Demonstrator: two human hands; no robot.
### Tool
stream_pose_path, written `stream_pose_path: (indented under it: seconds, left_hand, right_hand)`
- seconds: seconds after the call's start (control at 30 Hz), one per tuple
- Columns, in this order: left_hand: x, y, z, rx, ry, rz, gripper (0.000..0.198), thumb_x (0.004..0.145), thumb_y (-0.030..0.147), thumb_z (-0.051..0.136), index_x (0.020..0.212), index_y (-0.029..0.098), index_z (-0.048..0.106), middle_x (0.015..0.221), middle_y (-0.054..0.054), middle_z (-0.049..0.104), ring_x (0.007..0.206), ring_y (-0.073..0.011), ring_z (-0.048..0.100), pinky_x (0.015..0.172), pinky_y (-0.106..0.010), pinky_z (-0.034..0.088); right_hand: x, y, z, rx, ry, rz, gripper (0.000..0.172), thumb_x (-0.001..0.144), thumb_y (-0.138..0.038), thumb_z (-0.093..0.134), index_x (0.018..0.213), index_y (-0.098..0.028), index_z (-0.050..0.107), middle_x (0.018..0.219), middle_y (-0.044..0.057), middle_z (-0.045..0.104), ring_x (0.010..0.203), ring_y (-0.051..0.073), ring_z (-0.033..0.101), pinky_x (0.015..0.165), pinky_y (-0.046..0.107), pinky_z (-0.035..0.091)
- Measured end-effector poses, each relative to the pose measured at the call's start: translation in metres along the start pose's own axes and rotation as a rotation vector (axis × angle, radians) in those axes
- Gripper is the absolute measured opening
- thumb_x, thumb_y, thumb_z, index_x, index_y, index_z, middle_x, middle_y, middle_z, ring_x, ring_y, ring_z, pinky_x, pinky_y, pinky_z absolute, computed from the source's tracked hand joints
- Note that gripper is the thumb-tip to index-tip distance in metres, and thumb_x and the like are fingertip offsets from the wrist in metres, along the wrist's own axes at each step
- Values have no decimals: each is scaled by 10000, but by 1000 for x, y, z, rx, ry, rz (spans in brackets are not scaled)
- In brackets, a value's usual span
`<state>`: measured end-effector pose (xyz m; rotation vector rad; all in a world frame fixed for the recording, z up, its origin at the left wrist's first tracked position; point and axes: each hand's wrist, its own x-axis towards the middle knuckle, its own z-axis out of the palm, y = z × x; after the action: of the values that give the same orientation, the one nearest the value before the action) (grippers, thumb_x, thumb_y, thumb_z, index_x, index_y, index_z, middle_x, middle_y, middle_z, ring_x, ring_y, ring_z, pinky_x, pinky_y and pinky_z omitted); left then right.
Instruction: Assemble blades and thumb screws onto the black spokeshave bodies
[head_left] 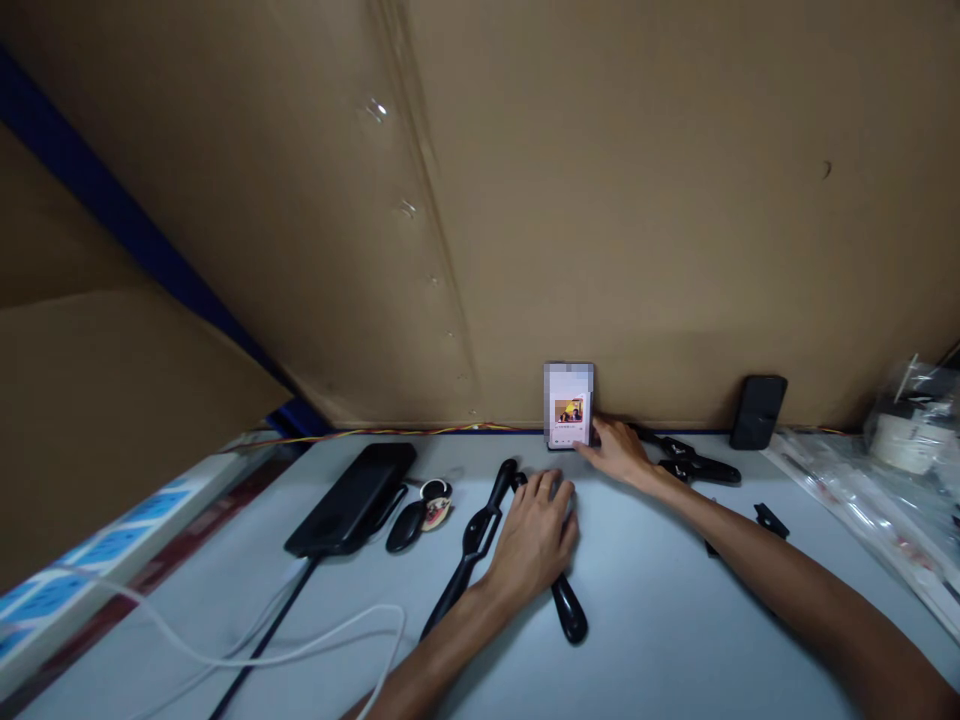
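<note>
A lit smartphone (568, 415) leans upright against the cardboard wall at the back of the table. My right hand (621, 452) is at its lower right edge, thumb over the bottom of the screen and fingers at the side, partly hidden behind it. Palm down, my left hand (534, 525) lies across a black long-handled piece (570, 610), its fingers loosely spread and not wrapped round it; the middle of the piece is hidden beneath. Just left of that hand lies another black piece (474, 535) with a slotted middle.
To the left are a black power bank (352, 500) with cables, a key fob (407, 525) and a power strip (97, 550). Toward the right stand black clamp-like parts (697, 465), a dark phone (758, 412), a small black part (771, 520) and plastic bags (911, 430). Cardboard (637, 200) rises behind.
</note>
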<state>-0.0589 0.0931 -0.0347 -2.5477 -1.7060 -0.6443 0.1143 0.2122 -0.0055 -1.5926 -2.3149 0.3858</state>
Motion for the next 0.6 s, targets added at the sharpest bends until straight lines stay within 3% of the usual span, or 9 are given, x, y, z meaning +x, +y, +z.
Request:
stream_pose_path:
  seconds: [0.6]
  left_hand:
    - [1, 2, -1, 44, 4, 12, 262, 1025, 320, 716, 1233, 165, 682, 1363, -112, 649, 1252, -306, 635, 1043, -532, 558]
  right_hand:
    - [1, 0, 0, -18, -3, -2, 353, 1048, -395, 682, 1339, -197, 652, 1341, 104, 673, 1127, 257, 700, 957, 470, 610]
